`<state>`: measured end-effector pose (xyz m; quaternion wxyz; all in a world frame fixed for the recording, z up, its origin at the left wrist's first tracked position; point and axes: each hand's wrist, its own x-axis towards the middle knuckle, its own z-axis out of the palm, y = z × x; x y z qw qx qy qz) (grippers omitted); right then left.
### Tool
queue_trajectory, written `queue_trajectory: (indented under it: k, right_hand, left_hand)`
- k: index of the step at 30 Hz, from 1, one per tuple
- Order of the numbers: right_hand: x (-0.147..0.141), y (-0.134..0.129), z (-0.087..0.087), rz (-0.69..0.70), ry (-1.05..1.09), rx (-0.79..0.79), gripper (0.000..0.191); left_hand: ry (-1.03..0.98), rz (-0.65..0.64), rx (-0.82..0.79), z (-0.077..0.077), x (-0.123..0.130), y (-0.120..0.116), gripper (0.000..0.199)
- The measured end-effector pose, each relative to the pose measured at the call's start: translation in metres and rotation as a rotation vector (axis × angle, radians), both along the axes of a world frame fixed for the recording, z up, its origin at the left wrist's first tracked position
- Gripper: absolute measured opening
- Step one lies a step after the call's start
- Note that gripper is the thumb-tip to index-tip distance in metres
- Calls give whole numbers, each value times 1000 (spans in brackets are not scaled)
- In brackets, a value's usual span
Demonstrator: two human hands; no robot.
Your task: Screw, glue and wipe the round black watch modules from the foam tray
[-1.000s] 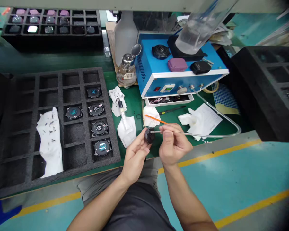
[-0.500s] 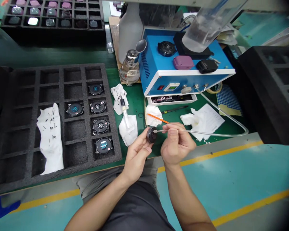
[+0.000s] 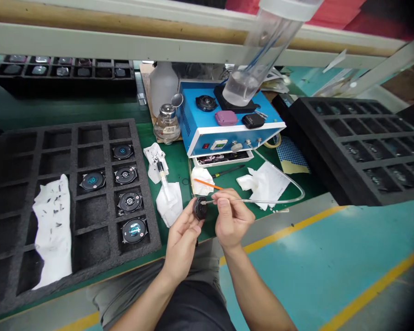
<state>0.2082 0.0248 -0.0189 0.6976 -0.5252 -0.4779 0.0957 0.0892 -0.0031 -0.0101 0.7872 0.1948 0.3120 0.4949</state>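
Between the fingers and thumb of my left hand (image 3: 182, 243) is a round black watch body (image 3: 200, 208), tilted on its edge. My right hand (image 3: 232, 218) pinches a thin metal-tipped tool (image 3: 209, 202), whose tip meets the face of the watch body. A clear tube (image 3: 276, 201) runs from that hand in a loop to the front of a blue machine (image 3: 202, 126). An orange stick (image 3: 209, 184) lies behind my right hand, partly over a white wipe (image 3: 200, 177). Left of my hands, a syringe (image 3: 163, 177) rests on white wipes.
At the left, a black foam tray (image 3: 146, 202) holds several round watch bodies and a spotted white cloth (image 3: 57, 230). A glass bottle (image 3: 167, 125) stands beside the machine. Another foam tray (image 3: 331, 156) is at the right. A shelf beam (image 3: 124, 41) crosses above.
The camera view has tilted up and shifted right, showing more of the shelf and the right tray. Both hands keep the same grips, with the tool tip still at the watch body.
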Motion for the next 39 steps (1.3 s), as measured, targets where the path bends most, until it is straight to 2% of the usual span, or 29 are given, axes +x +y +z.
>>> queue_trajectory:
  k: [6,14,19,24,27,30,32,35,37,39]
  right_hand:
    - [2,0,2,29,-80,8,14]
    - [2,-8,11,123,-183,58,16]
    - [0,-20,30,131,-141,113,14]
    - [-2,-34,53,56,5,136,15]
    - [1,-46,55,27,72,167,14]
    - [7,-64,42,58,93,7,11]
    - [10,-79,27,80,90,-185,11]
    - [15,-100,8,77,59,-464,20]
    - [21,-111,5,123,23,-644,29]
    - [32,-119,11,260,-79,-834,35]
  left_hand:
    - [-7,41,-25,5,2,1,46]
    - [106,131,-69,30,8,5,45]
    - [163,133,-51,45,6,-1,41]
    - [196,150,-52,58,1,-10,37]
    - [192,171,-55,63,-9,-11,38]
    - [196,215,-51,66,-24,-9,39]
    - [206,268,-36,67,-35,-6,40]
    - [210,342,0,68,-51,0,40]
    - [212,369,27,67,-59,4,39]
    - [222,390,49,67,-65,8,38]
